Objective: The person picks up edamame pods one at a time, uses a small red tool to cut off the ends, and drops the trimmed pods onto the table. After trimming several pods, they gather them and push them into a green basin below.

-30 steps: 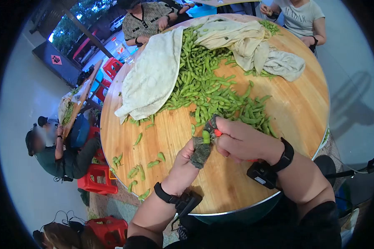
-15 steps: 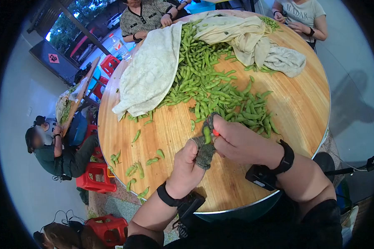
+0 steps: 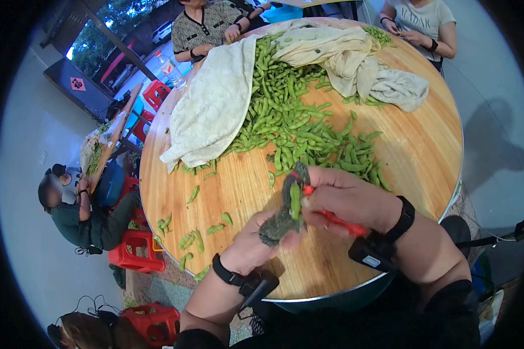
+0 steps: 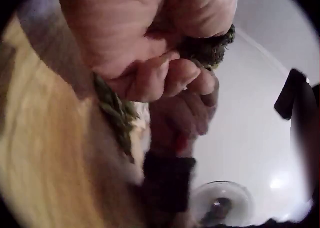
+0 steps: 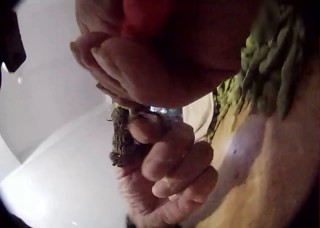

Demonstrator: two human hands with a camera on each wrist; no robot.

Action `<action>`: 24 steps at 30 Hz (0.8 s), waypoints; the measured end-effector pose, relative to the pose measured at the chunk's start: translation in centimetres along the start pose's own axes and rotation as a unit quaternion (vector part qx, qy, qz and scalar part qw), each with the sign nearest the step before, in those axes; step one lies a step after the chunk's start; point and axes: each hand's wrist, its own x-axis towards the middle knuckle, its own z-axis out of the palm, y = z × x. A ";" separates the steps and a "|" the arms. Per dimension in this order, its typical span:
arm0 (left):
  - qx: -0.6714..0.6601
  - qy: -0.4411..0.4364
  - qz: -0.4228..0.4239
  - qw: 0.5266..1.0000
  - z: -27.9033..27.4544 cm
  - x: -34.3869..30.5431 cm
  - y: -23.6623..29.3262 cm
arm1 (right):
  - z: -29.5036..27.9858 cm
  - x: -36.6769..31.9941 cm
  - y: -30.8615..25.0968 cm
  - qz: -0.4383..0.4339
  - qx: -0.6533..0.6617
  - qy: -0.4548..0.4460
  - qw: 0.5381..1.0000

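Over the near edge of the round wooden table [image 3: 425, 157], my left hand [image 3: 282, 220] pinches a green bean pod [image 3: 295, 200] upright, its thumb and finger in dark knitted covers [image 3: 273, 224]. My right hand [image 3: 310, 192] meets the pod from the right and grips a small red-handled cutter [image 3: 339, 222], whose red tip sits at the pod's upper end. The left wrist view shows the left hand's curled fingers [image 4: 160, 80] and a knitted cover [image 4: 212, 43]. In the right wrist view the red handle [image 5: 145, 8] lies in the right fist, with a knitted cover [image 5: 120, 138] below.
A large heap of green pods [image 3: 291, 116] lies mid-table, partly under pale cloths [image 3: 215, 104]. Loose pods [image 3: 192, 238] are scattered at the table's left edge. Other people sit at the far side [image 3: 206, 26] and at the left [image 3: 75, 215]. Red stools [image 3: 135, 250] stand below.
The left hand has dropped and turned, so the pod now stands higher between the hands. The cutter's red handle has come into view, pointing back toward the right wrist.
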 end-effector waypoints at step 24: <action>-0.170 -0.102 -0.016 0.980 -0.8 -0.2 -0.7 | 0.9 0.4 0.7 0.031 -0.068 0.013 0.997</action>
